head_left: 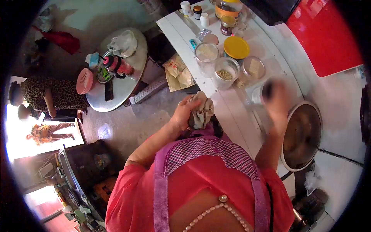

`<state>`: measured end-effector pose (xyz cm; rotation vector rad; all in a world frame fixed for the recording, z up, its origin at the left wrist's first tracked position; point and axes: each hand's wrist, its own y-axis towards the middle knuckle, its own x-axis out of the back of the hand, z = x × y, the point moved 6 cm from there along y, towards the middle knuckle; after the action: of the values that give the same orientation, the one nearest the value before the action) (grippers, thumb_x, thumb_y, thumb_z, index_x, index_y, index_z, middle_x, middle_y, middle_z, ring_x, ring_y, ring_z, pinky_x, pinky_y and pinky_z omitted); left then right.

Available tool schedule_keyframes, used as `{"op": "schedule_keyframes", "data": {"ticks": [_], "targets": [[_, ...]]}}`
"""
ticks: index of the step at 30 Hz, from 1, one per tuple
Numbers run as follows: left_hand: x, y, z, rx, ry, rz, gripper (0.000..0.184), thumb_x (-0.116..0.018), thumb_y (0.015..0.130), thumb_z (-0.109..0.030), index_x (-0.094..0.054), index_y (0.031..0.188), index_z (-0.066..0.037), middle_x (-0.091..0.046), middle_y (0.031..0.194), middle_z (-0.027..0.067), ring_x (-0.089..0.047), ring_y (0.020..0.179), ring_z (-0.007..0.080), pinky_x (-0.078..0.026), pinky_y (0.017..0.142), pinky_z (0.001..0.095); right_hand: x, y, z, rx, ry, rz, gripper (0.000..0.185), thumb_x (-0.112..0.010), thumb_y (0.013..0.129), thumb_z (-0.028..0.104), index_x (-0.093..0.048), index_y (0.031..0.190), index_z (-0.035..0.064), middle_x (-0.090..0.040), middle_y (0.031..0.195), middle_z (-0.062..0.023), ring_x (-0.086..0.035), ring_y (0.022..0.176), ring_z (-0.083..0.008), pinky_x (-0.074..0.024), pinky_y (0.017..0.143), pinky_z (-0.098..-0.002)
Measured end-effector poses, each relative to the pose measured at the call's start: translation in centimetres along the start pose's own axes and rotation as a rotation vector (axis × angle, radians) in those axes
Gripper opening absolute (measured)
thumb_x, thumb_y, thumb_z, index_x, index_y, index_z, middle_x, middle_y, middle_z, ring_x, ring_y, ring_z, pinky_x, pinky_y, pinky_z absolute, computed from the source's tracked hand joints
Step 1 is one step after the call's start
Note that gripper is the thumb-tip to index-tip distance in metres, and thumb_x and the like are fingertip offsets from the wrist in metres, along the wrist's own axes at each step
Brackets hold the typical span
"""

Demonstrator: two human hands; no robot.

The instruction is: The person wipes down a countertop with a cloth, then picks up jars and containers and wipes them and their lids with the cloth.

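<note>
My left hand point(184, 112) is closed around a crumpled beige-grey cloth point(201, 110) in front of my chest. My right hand point(279, 106) is smeared by motion over the white counter. It seems wrapped round a pale, see-through container point(256, 94) with a dark round end point(269, 91), too blurred to name more exactly. Just beyond are a clear jar with small greenish pieces point(225, 74), a jar with pale contents point(206, 53) and a clear tub point(253, 68). A large metal pot point(302, 136) with brownish contents lies beside my right forearm.
Along the counter point(232, 106) stand a yellow-lidded jar point(236, 48), small bottles point(186, 8) and a blister pack point(203, 34). A round table point(101, 101) at left holds a pink basket point(84, 81) and a red flask point(119, 66). Two people are at far left.
</note>
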<state>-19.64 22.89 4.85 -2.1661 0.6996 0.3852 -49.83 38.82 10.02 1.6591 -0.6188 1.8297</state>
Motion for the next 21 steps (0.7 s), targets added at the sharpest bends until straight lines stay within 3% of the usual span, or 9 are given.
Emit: {"op": "schedule_keyframes", "data": {"ticks": [3,6,8,11,17,21], "targets": [[-0.1,-0.3,0.3,0.037,-0.034,0.046,0.033,-0.055,0.088,-0.012,-0.048,0.119,-0.003,-0.062,0.104,0.0126,-0.064,0.087,0.0255,-0.055,0.074,0.0401,1.4,-4.1,3.0,0.188,0.072,0.035,0.09,-0.074,0.067,0.036,-0.028,0.142,0.0222,-0.032,0.14,-0.0185,-0.035,0.125,-0.0396,-0.0371,0.094,-0.0539],[-0.7,-1.3,0.1,0.034,-0.033,0.033,0.047,-0.062,0.085,-0.016,-0.044,0.127,-0.003,-0.06,0.107,0.0127,-0.063,0.09,0.0242,-0.054,0.077,0.0376,2.5,-6.3,4.6,0.241,0.068,0.037,0.086,-0.073,0.068,0.039,-0.032,0.141,0.0224,-0.03,0.141,-0.0181,-0.031,0.128,-0.0396,-0.0325,0.097,-0.0543],[-0.6,-1.4,0.2,0.02,-0.003,-0.002,0.047,-0.061,0.085,-0.016,-0.044,0.127,-0.003,-0.06,0.107,0.0123,-0.063,0.09,0.0242,-0.054,0.077,0.038,2.8,-7.1,5.0,0.29,0.06,-0.001,0.085,-0.071,0.068,0.044,-0.034,0.14,0.0201,-0.029,0.142,-0.0181,-0.03,0.129,-0.0399,-0.0288,0.099,-0.0552],[-0.1,-1.0,0.3,-0.009,-0.015,0.037,0.047,-0.061,0.085,-0.016,-0.043,0.127,-0.004,-0.06,0.107,0.0119,-0.063,0.091,0.0239,-0.054,0.077,0.0384,4.6,-7.5,5.9,0.32,0.069,-0.044,0.079,-0.07,0.072,0.041,-0.036,0.139,0.0165,-0.029,0.143,-0.0171,-0.029,0.129,-0.04,-0.0286,0.099,-0.055],[0.5,-0.8,0.8,-0.012,-0.06,0.103,0.045,-0.062,0.084,-0.015,-0.045,0.124,-0.003,-0.061,0.105,0.0111,-0.063,0.091,0.0232,-0.054,0.077,0.0382,8.4,-4.3,8.4,0.533,0.42,-0.131,0.054,-0.065,0.08,0.025,-0.047,0.129,0.0104,-0.045,0.132,-0.0156,-0.043,0.12,-0.0363,-0.0376,0.096,-0.045],[0.8,-1.9,0.2,-0.029,-0.068,0.025,0.041,-0.061,0.085,-0.013,-0.046,0.122,-0.003,-0.061,0.103,0.0109,-0.063,0.089,0.0231,-0.054,0.076,0.0381,11.4,-0.8,10.5,0.579,0.369,-0.129,0.047,-0.064,0.082,0.024,-0.051,0.124,0.0084,-0.055,0.122,-0.0151,-0.052,0.111,-0.0336,-0.0429,0.091,-0.0398]]}}
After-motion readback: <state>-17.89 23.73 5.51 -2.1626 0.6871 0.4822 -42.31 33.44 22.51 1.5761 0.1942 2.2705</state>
